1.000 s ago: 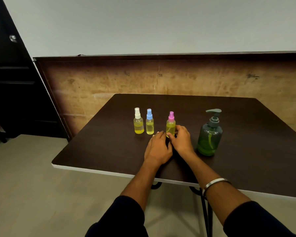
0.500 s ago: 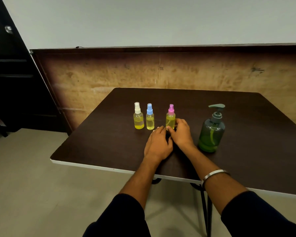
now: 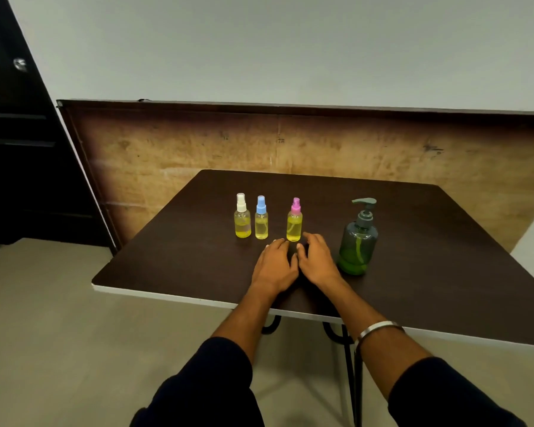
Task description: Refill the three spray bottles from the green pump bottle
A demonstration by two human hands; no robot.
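Three small spray bottles of yellow liquid stand in a row on the dark table: one with a white cap, one with a blue cap and one with a pink cap. The green pump bottle stands upright to their right, partly filled. My left hand and my right hand lie flat on the table side by side, just in front of the pink-capped bottle. Neither hand holds anything. My right hand's fingertips are close to that bottle but apart from it.
The table's white front edge runs close below my wrists. Behind the table is a worn wooden wall panel. A dark door or cabinet stands at the left. Bare floor lies to the left of the table.
My right hand has let go of the pink-capped bottle and drawn back a little onto the table. The camera view has shifted slightly.
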